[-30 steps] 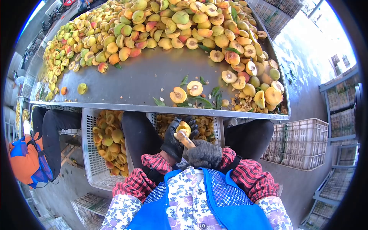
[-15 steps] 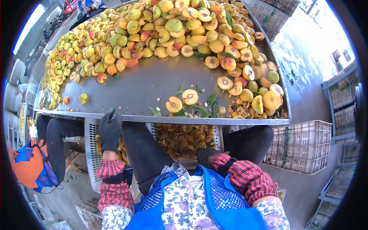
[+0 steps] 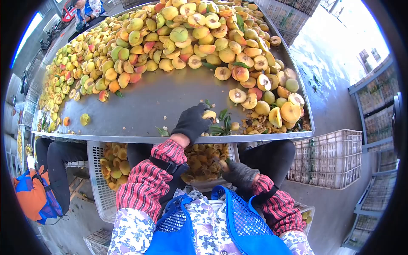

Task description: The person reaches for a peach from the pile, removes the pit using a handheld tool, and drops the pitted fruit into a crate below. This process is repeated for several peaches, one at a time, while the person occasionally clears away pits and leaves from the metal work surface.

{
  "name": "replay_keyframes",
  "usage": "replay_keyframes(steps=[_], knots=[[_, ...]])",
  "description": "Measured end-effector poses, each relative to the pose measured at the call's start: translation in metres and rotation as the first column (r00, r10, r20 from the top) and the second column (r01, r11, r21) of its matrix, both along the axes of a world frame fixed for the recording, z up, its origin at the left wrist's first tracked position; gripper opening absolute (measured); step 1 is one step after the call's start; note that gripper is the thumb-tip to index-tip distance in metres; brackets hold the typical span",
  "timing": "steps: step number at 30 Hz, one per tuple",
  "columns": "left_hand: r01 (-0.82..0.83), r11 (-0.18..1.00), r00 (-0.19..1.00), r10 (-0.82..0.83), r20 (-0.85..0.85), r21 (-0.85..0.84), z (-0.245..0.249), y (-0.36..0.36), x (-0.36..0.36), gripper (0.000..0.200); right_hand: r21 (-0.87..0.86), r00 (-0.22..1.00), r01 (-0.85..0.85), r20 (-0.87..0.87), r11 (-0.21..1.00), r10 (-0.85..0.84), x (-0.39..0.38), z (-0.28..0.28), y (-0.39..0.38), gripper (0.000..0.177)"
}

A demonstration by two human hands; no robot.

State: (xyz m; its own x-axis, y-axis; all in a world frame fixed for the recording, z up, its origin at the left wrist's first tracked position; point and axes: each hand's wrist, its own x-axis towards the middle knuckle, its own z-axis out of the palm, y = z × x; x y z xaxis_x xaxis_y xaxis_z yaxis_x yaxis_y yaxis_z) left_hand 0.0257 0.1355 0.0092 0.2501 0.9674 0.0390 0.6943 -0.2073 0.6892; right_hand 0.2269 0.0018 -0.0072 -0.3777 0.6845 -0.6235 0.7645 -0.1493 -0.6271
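Observation:
My left hand (image 3: 191,122), in a black glove, reaches over the near edge of the metal table (image 3: 140,100). Its fingers are closed on a yellow peach half (image 3: 209,114), cut face partly showing. Green leaves (image 3: 224,123) and small scraps lie just right of those fingers. Lower down, my right hand (image 3: 241,175) wears a dark grey glove and is curled near my lap, by the right rim of a crate of peach pieces (image 3: 206,163). A small brownish tip shows at its fingers; I cannot tell what it is.
A large heap of halved peaches (image 3: 178,34) covers the table's far side. More halves pile up at right (image 3: 291,111). A white basket (image 3: 94,170) of peach halves stands left of my legs. Stacked crates (image 3: 329,157) stand at right. Another person (image 3: 87,10) sits beyond the table.
My left hand has moved from above the left basket, up and right onto the table, and taken hold of a peach half. My right hand has risen slightly from my lap. The view has shifted slightly.

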Motion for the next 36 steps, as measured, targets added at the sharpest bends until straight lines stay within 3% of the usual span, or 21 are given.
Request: replay_keyframes(steps=[3, 4, 5, 7, 10, 11, 13, 16, 19, 20, 22, 23, 25, 27, 29, 31, 33, 35, 36], knots=[[-0.069, 0.997, 0.854, 0.077, 0.514, -0.036, 0.006, -0.01, -0.01, 0.028, -0.124, 0.89, 0.29, -0.329, 0.949, -0.315, 0.002, 0.021, -0.005, 0.035], [0.002, 0.951, 0.585, 0.248, 0.772, -0.308, 0.022, -0.017, -0.017, 0.031, -0.116, 0.855, 0.309, -0.401, 0.944, -0.329, -0.001, 0.023, -0.005, 0.033], [0.018, 0.948, 0.49, 0.268, 0.829, -0.317, 0.037, -0.025, -0.025, 0.03, -0.176, 0.831, 0.312, -0.427, 0.934, -0.358, -0.002, 0.033, -0.005, 0.034], [0.301, 0.862, 0.155, 0.377, 0.913, -0.407, 0.048, -0.045, -0.043, 0.041, -0.292, 0.779, 0.296, -0.477, 0.91, -0.407, -0.016, 0.076, 0.001, 0.035], [0.511, 0.756, -0.165, 0.553, 0.816, -0.409, 0.066, -0.075, -0.034, 0.048, 0.025, 0.863, 0.27, -0.45, 0.963, -0.23, -0.035, 0.078, 0.0, 0.031], [0.498, 0.762, -0.122, 0.534, 0.837, -0.414, 0.061, -0.08, -0.033, 0.051, 0.156, 0.887, 0.256, -0.43, 0.954, -0.168, -0.041, 0.079, -0.001, 0.03], [0.499, 0.764, -0.182, 0.553, 0.813, -0.409, 0.046, -0.092, -0.031, 0.044, 0.216, 0.917, 0.223, -0.377, 0.951, -0.13, -0.05, 0.083, -0.002, 0.031], [0.243, 0.918, 0.096, 0.298, 0.95, -0.313, 0.034, -0.108, -0.022, 0.041, 0.298, 0.942, 0.186, -0.324, 0.936, -0.084, -0.058, 0.078, -0.005, 0.032], [0.483, 0.768, -0.24, 0.577, 0.78, -0.42, 0.041, -0.108, -0.019, 0.032, 0.353, 0.949, 0.162, -0.311, 0.922, -0.048, -0.062, 0.067, -0.008, 0.031], [0.428, 0.797, -0.191, 0.541, 0.819, -0.426, 0.039, -0.109, -0.018, 0.032, 0.369, 0.946, 0.162, -0.321, 0.915, -0.038, -0.062, 0.063, -0.009, 0.031], [0.206, 0.937, 0.162, 0.253, 0.954, -0.283, 0.037, -0.115, -0.016, 0.032, 0.396, 0.947, 0.16, -0.319, 0.904, -0.028, -0.064, 0.063, -0.011, 0.032], [0.122, 0.978, 0.355, 0.113, 0.928, -0.166, 0.035, -0.118, -0.016, 0.032, 0.408, 0.952, 0.158, -0.305, 0.899, -0.028, -0.065, 0.065, -0.012, 0.032], [0.031, 0.957, 0.377, 0.256, 0.89, -0.289, 0.014, -0.117, -0.015, 0.032, 0.415, 0.955, 0.164, -0.294, 0.895, -0.038, -0.068, 0.063, -0.014, 0.033], [0.15, 0.903, 0.111, 0.39, 0.914, -0.403, 0.005, -0.116, -0.015, 0.033, 0.403, 0.953, 0.182, -0.297, 0.897, -0.06, -0.07, 0.055, -0.015, 0.035], [0.483, 0.807, -0.394, 0.547, 0.738, -0.341, 0.009, -0.114, -0.015, 0.032, 0.397, 0.974, 0.143, -0.219, 0.906, -0.058, -0.072, 0.053, -0.015, 0.036], [0.1, 0.903, -0.003, 0.42, 0.908, -0.418, -0.001, -0.119, -0.006, 0.031, 0.393, 0.987, 0.103, -0.155, 0.914, -0.045, -0.074, 0.05, -0.015, 0.038], [0.008, 0.911, 0.094, 0.409, 0.908, -0.411, 0.0, -0.123, -0.004, 0.031, 0.387, 0.994, 0.063, -0.104, 0.92, -0.024, -0.077, 0.047, -0.015, 0.039], [0.219, 0.871, -0.156, 0.476, 0.865, -0.44, 0.013, -0.123, -0.006, 0.031, 0.296, 0.993, 0.095, -0.09, 0.95, -0.071, -0.08, 0.059, -0.013, 0.038], [0.211, 0.85, -0.178, 0.518, 0.836, -0.482, 0.013, -0.123, -0.005, 0.03, 0.249, 0.992, 0.112, -0.084, 0.962, -0.094, -0.081, 0.063, -0.013, 0.037]])
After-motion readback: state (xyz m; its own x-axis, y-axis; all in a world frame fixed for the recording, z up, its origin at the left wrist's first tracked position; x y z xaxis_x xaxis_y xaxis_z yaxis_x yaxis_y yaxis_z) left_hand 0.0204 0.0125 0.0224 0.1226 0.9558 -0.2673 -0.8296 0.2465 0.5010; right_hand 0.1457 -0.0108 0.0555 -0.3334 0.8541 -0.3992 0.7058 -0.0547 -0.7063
